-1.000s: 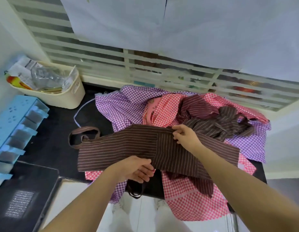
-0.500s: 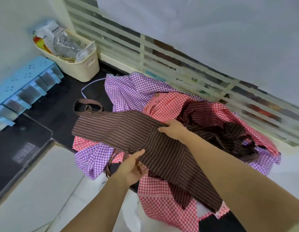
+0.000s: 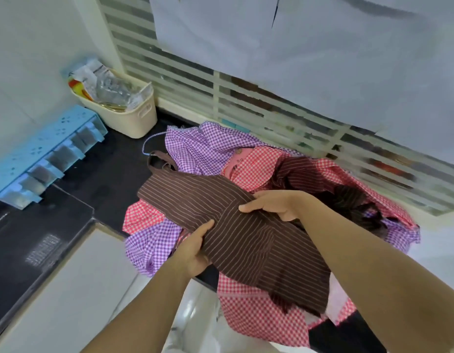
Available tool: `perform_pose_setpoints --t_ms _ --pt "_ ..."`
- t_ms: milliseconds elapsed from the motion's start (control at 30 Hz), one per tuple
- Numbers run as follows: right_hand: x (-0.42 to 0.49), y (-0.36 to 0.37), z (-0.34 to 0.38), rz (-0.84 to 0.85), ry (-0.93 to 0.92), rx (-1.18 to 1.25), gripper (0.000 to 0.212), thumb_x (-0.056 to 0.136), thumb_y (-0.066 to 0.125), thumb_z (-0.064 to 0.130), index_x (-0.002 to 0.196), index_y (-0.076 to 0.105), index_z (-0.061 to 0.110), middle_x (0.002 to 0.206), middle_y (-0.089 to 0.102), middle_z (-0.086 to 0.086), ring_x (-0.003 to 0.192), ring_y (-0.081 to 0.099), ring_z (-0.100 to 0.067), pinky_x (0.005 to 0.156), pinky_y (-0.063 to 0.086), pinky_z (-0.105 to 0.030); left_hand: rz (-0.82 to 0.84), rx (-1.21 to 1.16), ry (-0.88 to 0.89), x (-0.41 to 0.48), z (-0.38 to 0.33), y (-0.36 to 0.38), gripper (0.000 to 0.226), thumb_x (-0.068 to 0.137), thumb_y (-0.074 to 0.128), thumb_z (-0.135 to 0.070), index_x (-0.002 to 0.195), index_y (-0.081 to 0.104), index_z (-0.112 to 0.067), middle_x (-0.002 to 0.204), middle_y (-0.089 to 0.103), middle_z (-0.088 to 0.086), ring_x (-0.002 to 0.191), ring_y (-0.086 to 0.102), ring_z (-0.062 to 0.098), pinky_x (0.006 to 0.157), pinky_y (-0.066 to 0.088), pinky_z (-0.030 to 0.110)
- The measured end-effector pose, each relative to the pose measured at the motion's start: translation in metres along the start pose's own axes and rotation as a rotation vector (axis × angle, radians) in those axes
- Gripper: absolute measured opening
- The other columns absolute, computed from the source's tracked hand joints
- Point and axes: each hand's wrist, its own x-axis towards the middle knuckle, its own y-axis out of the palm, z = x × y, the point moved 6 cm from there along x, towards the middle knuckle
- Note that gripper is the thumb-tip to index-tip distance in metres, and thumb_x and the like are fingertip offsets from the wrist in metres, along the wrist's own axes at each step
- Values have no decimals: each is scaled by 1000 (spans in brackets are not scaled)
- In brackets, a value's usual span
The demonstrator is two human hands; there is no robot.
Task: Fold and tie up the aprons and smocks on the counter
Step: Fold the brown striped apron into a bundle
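A brown striped apron [image 3: 236,230] folded into a long band lies across a heap of purple checked [image 3: 200,149] and red checked [image 3: 259,309] garments on the black counter [image 3: 108,179]. My left hand [image 3: 192,248] grips the band's near edge from below, thumb on top. My right hand [image 3: 274,205] holds its far edge, fingers curled over the fabric. The apron's neck loop [image 3: 159,161] lies at the band's left end. More brown striped cloth [image 3: 348,200] sits bunched behind my right wrist.
A cream basket [image 3: 134,115] stuffed with plastic packets stands at the back left of the counter. A light blue rack [image 3: 42,154] sits against the left wall. Behind the heap is a louvred window [image 3: 246,98]. Red checked cloth hangs over the counter's front edge.
My view has swung left and tilted. My left hand moved from under the band's lower edge to gripping it near the middle. My right hand stays on the far edge.
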Motion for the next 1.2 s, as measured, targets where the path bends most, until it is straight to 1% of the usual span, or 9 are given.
perform_pose_setpoints --t_ms 67,267,333,433,533,600,767,1000,1200 --pt "-8 9 3 -22 -29 99 52 87 71 37 132 54 17 129 62 -7 115 62 -27 104 47 -50 51 4 28 -12 -6 -2 32 93 60 -29 118 62 -11 104 72 16 103 64 29 89 49 46" --pt "-54 62 15 -80 -224 362 38 95 62 31 130 56 17 118 70 -9 108 67 -28 96 53 -48 276 -49 122 -56 -23 -23 66 84 51 -65 120 67 -13 120 68 15 117 59 32 95 45 49" --pt "-68 88 17 -130 -323 476 18 98 56 27 115 61 21 106 73 -8 100 69 -26 89 55 -44 344 30 167 -74 -29 -36 65 81 52 -62 126 64 -16 125 66 12 119 58 32 101 43 50" --pt "-85 122 16 -212 -438 641 19 101 51 24 109 65 13 99 75 -7 88 71 -21 83 58 -36 413 217 255 -105 -37 -51 53 86 54 -41 131 58 -14 130 63 12 121 57 31 103 42 51" --pt "-95 148 12 -247 -503 744 24 103 47 23 108 66 10 96 74 -7 83 71 -18 75 59 -31 394 382 375 -129 -51 -61 41 90 57 -22 129 58 -8 122 67 14 110 64 30 87 54 43" --pt "-109 166 8 -261 -553 766 25 103 46 21 111 66 9 101 73 -6 87 71 -17 75 59 -28 349 480 468 -148 -62 -64 34 95 56 -19 126 60 -6 115 70 14 102 68 28 78 56 38" --pt "-144 186 -5 -323 -622 542 32 94 59 4 126 62 6 122 68 -10 113 65 -25 94 53 -34 348 610 630 -193 -72 -54 26 95 58 -15 118 65 -5 111 71 14 96 70 26 79 56 34" --pt "-205 198 -14 -650 -808 482 23 93 61 7 114 69 8 109 73 -8 99 69 -20 88 52 -30 387 636 893 -259 -62 -36 13 94 59 -16 101 70 -15 99 75 8 93 71 22 82 55 36" --pt "-249 243 -37 -603 -891 466 27 95 60 12 120 66 4 109 73 -12 95 70 -21 83 56 -30 355 524 1014 -309 -20 -52 13 96 56 -13 95 69 -13 87 76 1 84 71 16 72 56 28"
